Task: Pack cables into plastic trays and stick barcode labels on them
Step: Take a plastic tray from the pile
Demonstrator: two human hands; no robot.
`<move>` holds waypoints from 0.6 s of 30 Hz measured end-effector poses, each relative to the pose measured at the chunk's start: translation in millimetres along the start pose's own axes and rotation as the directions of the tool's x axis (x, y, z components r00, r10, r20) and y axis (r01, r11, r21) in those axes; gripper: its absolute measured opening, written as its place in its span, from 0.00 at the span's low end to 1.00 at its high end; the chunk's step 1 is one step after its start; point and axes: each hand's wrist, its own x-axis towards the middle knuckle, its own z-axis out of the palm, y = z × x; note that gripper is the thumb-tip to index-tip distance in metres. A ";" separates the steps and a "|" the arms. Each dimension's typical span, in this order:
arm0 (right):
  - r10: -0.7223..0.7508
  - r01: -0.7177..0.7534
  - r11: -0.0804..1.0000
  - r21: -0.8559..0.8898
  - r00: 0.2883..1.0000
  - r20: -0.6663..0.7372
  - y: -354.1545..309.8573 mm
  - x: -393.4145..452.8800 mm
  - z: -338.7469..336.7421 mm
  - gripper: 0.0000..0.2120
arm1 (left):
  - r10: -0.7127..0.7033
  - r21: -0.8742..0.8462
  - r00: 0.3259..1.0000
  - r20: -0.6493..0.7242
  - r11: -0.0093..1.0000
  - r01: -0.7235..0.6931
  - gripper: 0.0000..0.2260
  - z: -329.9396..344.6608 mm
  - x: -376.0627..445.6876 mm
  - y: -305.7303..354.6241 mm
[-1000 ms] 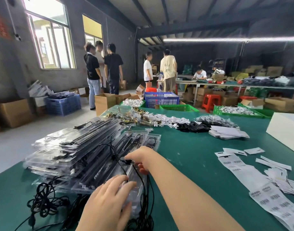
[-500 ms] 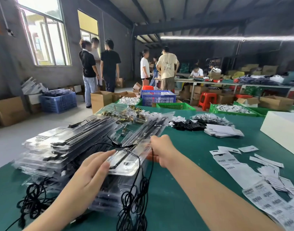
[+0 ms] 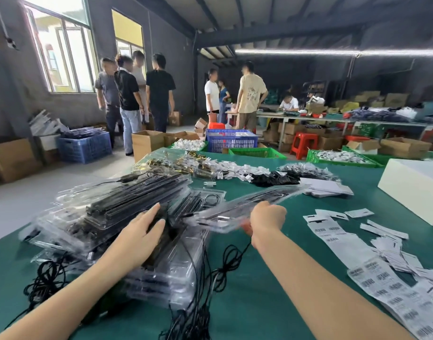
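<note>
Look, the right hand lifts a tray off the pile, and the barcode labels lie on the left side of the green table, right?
Not quite. The right hand does hold a tray lifted off the pile, but the head view shows the barcode labels on the right side of the green table.

Both bare forearms reach forward from the near edge of the counter. The left hand [image 3: 143,233] lies palm down with straight fingers, pressing flat. The right hand [image 3: 267,218] is raised, fingers curled into a pinch, knuckles toward the camera.
</note>
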 end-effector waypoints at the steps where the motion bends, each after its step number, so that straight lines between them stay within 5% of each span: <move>1: -0.039 0.037 0.999 -0.025 0.998 -0.054 -4.5 5.3 -4.5 0.12 | -0.024 -0.020 1.000 -0.012 1.000 0.023 0.27 1.1 1.8 0.9; 4: -0.166 0.161 0.986 -0.047 0.979 -0.119 -21.7 21.0 -22.7 0.04 | -0.055 0.041 0.997 -0.055 0.998 0.057 0.29 2.6 -0.4 4.5; 7: -0.169 0.165 0.985 -0.054 0.983 -0.079 -31.0 30.8 -42.0 0.06 | 0.034 0.300 0.992 -0.120 0.954 0.004 0.28 -4.7 -4.8 12.6; 11: -0.094 0.094 0.995 -0.021 0.996 0.001 -36.7 37.6 -60.6 0.08 | 0.258 0.773 0.948 -0.189 0.634 -0.019 0.32 -26.3 4.7 31.9; 13: -0.101 0.103 0.993 -0.059 0.995 0.024 -37.8 37.4 -71.3 0.09 | 0.089 0.843 0.992 -0.085 0.537 0.024 0.36 -36.6 15.2 36.0; 15: -0.088 0.092 0.994 -0.065 0.994 0.058 -42.1 38.4 -85.8 0.09 | -0.078 0.837 0.997 0.006 0.546 0.038 0.30 -37.3 24.5 32.4; 18: -0.030 0.036 0.997 -0.069 0.995 0.090 -56.3 43.1 -112.8 0.08 | -0.091 0.851 0.995 0.044 0.525 0.010 0.23 -22.8 20.4 25.3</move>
